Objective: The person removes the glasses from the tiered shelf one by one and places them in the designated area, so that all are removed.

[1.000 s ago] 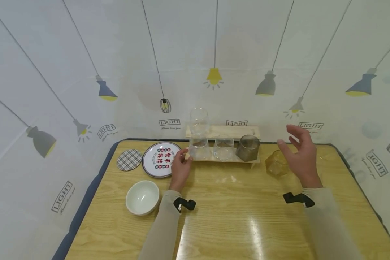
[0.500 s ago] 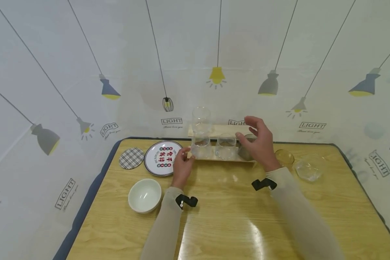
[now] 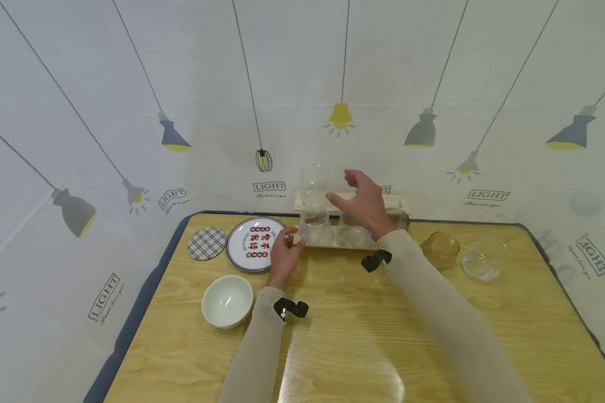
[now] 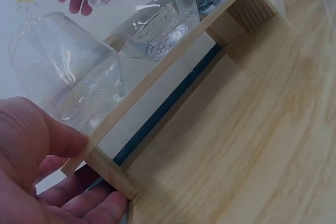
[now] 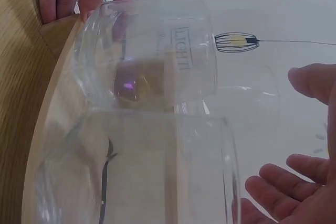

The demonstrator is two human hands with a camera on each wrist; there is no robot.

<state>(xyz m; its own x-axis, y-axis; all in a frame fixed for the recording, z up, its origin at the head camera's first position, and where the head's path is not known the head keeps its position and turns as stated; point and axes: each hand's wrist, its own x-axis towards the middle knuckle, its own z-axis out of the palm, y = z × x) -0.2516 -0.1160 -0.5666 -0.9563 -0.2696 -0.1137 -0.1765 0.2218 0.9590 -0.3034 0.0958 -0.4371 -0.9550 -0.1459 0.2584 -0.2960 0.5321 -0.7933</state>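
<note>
A two-tier wooden rack [image 3: 395,200] stands at the table's back, drinking glasses on both steps. My left hand [image 3: 284,258] grips its left end; in the left wrist view the thumb lies on the lower board [image 4: 142,97] and the fingers curl beneath. Upper left on the rack is a clear glass [image 3: 315,180]. Below are two more clear ones, the left glass [image 3: 314,228] and middle glass [image 3: 350,236], plus a grey glass [image 3: 400,218] partly behind my right wrist. My right hand [image 3: 365,206], holding nothing, hovers right of the upper glass, thumb and fingers spread apart.
An amber glass [image 3: 441,251] and a clear glass [image 3: 482,263] stand on the table right of the rack. To the left are a printed plate [image 3: 238,253], a checked coaster [image 3: 206,243] and a white bowl [image 3: 227,302]. A patterned wall covering [image 3: 408,67] rises behind.
My right hand has travelled left from above the amber glass, past the grey glass, to beside the upper clear glass. My left hand keeps its grip on the rack.
</note>
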